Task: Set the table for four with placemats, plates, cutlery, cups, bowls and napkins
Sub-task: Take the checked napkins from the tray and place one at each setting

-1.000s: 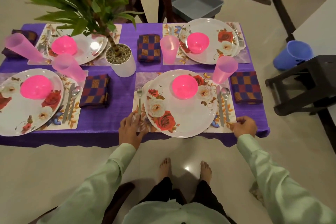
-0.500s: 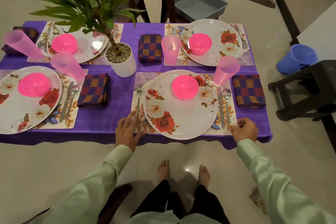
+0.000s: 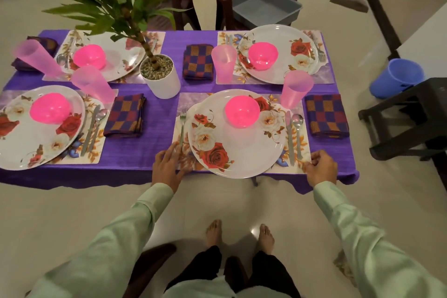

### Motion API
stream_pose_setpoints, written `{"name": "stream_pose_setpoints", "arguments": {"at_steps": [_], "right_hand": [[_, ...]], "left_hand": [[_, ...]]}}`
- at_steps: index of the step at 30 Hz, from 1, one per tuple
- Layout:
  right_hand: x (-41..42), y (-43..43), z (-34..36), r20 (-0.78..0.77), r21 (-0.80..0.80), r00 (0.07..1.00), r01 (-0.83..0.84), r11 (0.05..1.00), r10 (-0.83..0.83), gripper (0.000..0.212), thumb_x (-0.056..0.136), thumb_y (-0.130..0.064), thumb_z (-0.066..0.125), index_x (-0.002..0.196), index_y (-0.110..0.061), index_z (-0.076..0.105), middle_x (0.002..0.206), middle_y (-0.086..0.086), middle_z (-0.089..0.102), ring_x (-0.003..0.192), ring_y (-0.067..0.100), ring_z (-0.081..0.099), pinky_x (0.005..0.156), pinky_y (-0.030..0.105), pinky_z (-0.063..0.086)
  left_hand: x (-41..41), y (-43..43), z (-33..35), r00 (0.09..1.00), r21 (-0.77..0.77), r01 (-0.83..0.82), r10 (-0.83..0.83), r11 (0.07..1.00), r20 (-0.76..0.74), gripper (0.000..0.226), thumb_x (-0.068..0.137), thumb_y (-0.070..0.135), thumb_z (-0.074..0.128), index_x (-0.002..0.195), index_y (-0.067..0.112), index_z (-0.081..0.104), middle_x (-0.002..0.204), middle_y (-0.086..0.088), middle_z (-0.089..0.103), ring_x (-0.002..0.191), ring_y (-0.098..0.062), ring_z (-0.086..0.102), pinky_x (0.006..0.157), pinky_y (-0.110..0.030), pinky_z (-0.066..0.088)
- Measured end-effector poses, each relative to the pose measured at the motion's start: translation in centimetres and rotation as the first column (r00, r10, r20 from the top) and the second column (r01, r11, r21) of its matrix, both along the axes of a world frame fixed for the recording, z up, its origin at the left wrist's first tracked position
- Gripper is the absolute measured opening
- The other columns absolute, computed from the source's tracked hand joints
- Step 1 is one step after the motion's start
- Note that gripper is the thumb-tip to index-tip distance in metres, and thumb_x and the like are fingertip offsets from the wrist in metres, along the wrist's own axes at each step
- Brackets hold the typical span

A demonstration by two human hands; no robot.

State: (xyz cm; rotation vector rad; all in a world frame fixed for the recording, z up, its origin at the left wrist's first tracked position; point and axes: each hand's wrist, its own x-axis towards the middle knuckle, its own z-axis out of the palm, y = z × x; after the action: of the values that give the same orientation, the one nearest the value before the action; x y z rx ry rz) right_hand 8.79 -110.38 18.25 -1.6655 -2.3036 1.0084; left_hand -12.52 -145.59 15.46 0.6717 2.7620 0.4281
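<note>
Purple cloth: my table (image 3: pixel 159 128) carries four floral placemats, each with plate, pink bowl, pink cup, cutlery and a checked napkin.
Step in hand: I judge I am squaring the near-right placemat (image 3: pixel 305 150) to the table edge.
Left hand (image 3: pixel 169 167): fingers spread flat, pressing the mat's near-left corner just below the fork (image 3: pixel 182 126).
Right hand (image 3: pixel 321 168): fingers curled, pinching the mat's near-right corner.
Load: the plate (image 3: pixel 238 145) overhangs the near edge a little; the bowl (image 3: pixel 242 111) sits on its far half; the cup (image 3: pixel 297 89) stands on the far-right corner.
Doing it well: slide both corners together, slowly and level, so knife (image 3: pixel 289 138) and spoon (image 3: pixel 298 133) stay parallel and the cup keeps upright.
Finish: near edge parallel with the cloth's hem.
</note>
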Motion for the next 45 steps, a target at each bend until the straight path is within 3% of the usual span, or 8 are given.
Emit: {"name": "stream_pose_setpoints", "arguments": {"at_steps": [9, 24, 37, 45], "right_hand": [[0.36, -1.10, -0.78, -0.008, 0.055, 0.999, 0.037, 0.998, -0.037, 0.023, 0.082, -0.002, 0.074, 0.091, -0.015, 0.058, 0.087, 0.005, 0.062, 0.086, 0.027, 0.061, 0.078, 0.046, 0.057], [-0.22, -0.78, -0.95, -0.018, 0.130, 0.999, 0.030, 0.991, -0.028, 0.021, 0.082, -0.003, 0.075, 0.098, -0.009, 0.062, 0.095, 0.009, 0.064, 0.087, 0.025, 0.062, 0.080, 0.043, 0.057], [-0.17, -0.63, -0.30, 0.030, 0.066, 0.999, 0.027, 0.997, -0.029, 0.023, 0.082, -0.005, 0.076, 0.097, -0.012, 0.059, 0.093, 0.009, 0.063, 0.086, 0.025, 0.061, 0.079, 0.043, 0.055], [-0.25, -0.94, -0.56, 0.025, 0.110, 0.999, 0.036, 0.993, -0.039, 0.022, 0.082, -0.006, 0.076, 0.098, -0.010, 0.061, 0.095, 0.009, 0.064, 0.088, 0.026, 0.063, 0.081, 0.045, 0.057]], "left_hand": [[-0.29, -0.82, -0.47, 0.998, 0.033, 0.058, -0.057, 0.998, -0.016, 0.075, 0.079, 0.024, 0.078, 0.145, 0.012, 0.045, 0.151, -0.003, 0.043, 0.120, -0.037, 0.041, 0.098, -0.049, 0.045], [-0.14, -0.49, -0.37, 1.000, 0.107, 0.009, -0.008, 0.994, -0.013, 0.067, 0.088, 0.026, 0.070, 0.148, 0.019, 0.041, 0.155, 0.004, 0.038, 0.125, -0.029, 0.034, 0.102, -0.046, 0.038], [-0.08, -0.35, -0.06, 1.000, 0.073, -0.018, 0.017, 0.997, 0.017, 0.072, 0.090, 0.032, 0.068, 0.152, 0.022, 0.034, 0.157, 0.008, 0.032, 0.125, -0.026, 0.032, 0.100, -0.043, 0.036], [0.20, -0.21, -0.06, 0.999, 0.065, -0.033, 0.032, 0.997, 0.011, 0.070, 0.090, 0.032, 0.067, 0.151, 0.021, 0.034, 0.157, 0.008, 0.033, 0.126, -0.028, 0.031, 0.097, -0.044, 0.035]]}}
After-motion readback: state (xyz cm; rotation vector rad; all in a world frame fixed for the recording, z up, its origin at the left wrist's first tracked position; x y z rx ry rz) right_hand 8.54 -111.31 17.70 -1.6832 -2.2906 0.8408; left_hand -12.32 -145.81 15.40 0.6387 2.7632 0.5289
